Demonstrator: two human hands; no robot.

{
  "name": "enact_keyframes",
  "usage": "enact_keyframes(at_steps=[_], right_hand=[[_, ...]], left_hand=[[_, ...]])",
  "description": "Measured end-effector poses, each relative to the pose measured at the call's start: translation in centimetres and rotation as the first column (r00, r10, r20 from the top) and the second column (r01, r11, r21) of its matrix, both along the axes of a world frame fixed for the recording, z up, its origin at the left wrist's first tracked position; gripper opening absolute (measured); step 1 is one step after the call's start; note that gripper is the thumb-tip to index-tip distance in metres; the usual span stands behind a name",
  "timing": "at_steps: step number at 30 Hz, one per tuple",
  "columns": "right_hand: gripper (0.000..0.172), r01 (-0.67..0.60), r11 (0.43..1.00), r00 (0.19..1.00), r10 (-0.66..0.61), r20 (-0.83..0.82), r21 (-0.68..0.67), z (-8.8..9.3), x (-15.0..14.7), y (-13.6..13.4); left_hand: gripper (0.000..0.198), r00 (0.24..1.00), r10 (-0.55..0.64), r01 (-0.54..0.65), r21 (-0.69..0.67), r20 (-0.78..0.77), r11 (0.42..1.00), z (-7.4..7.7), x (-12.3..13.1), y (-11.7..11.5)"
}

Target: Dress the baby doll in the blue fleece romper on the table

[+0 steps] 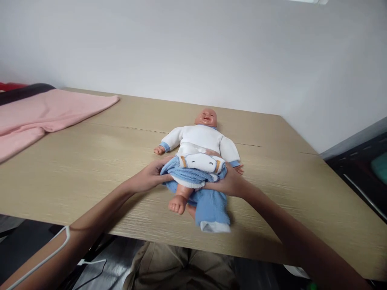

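Observation:
A baby doll (208, 117) lies on its back on the wooden table, head toward the wall. It wears a white top (201, 137) with blue cuffs. Blue fleece pants (213, 205) with white hems are bunched around its hips and legs, a white patch with an animal face at the front. One bare foot (177, 204) pokes out of a gathered leg opening; the other pant leg hangs down past the second foot, which is mostly hidden. My left hand (151, 174) grips the pants at their left side. My right hand (229, 183) grips them at the right.
A pink cloth (51, 110) is spread over the table's left side, beside a dark object (27, 92). Black equipment (359, 169) stands past the table's right edge. A white cable (45, 257) crosses near my left forearm.

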State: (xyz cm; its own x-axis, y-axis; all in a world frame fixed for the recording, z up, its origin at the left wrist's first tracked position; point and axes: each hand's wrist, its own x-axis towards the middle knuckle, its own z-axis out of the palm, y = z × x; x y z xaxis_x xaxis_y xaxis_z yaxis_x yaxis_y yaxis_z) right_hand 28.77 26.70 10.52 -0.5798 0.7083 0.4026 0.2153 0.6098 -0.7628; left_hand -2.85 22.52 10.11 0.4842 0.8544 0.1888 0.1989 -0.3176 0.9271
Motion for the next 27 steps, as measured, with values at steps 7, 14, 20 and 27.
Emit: enact_keyframes(at_steps=[7, 14, 20, 27], right_hand=[[0.079, -0.123, 0.987, 0.992, 0.126, 0.022, -0.106, 2.0, -1.2, 1.4], [0.046, -0.073, 0.951, 0.997, 0.057, -0.059, -0.301, 0.3, 2.0, 0.2], [0.054, -0.196, 0.832, 0.936, 0.001, -0.352, -0.519, -1.1, 1.5, -0.3], [0.053, -0.297, 0.792, 0.897, 0.041, -0.44, -0.533, -1.0, 1.5, -1.3]], left_hand=[[0.065, 0.999, -0.01, 0.003, -0.173, -0.04, 0.985, -1.2, -0.8, 1.9], [0.061, 0.998, 0.027, -0.024, 0.049, -0.064, 0.998, -0.6, -1.7, 3.2], [0.048, 0.969, 0.241, -0.221, 0.226, -0.062, 0.949, 2.9, 0.3, 4.9], [0.043, 0.799, -0.378, 0.398, -0.06, -0.467, 0.915, 10.7, 6.6, 7.1]])
